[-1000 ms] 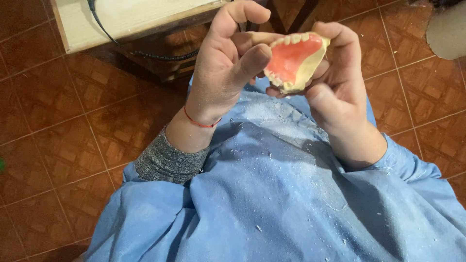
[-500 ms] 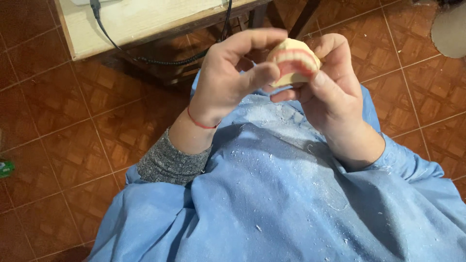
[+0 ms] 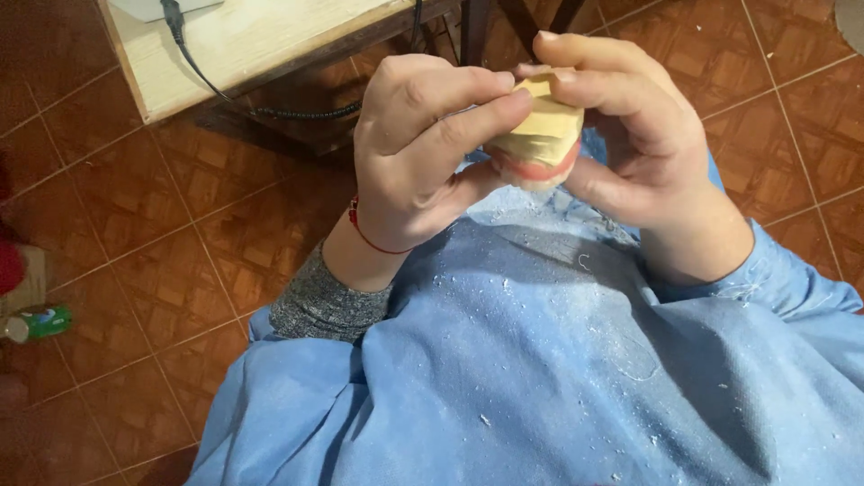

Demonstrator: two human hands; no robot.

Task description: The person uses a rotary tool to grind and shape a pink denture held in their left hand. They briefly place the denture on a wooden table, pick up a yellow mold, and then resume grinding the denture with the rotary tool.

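Observation:
Both my hands hold a dental model [image 3: 542, 135] above my lap: a pale yellow plaster cast with a pink denture base along its lower edge. My left hand [image 3: 423, 153] grips it from the left, thumb pressed on the plaster, a thin red cord around the wrist. My right hand [image 3: 630, 148] wraps over it from the right, fingers curled across the top. Most of the model is hidden behind the fingers. I wear a blue gown [image 3: 558, 378] dusted with white flecks.
A light wooden table [image 3: 261, 45] with a black cable [image 3: 225, 90] hanging off it stands ahead, over a reddish tiled floor [image 3: 135, 234]. A small green and white container [image 3: 40, 322] lies on the floor at the left.
The denture, first held with its pink inside facing up, has been turned over so the plaster side shows. Both hands have closed tighter around it.

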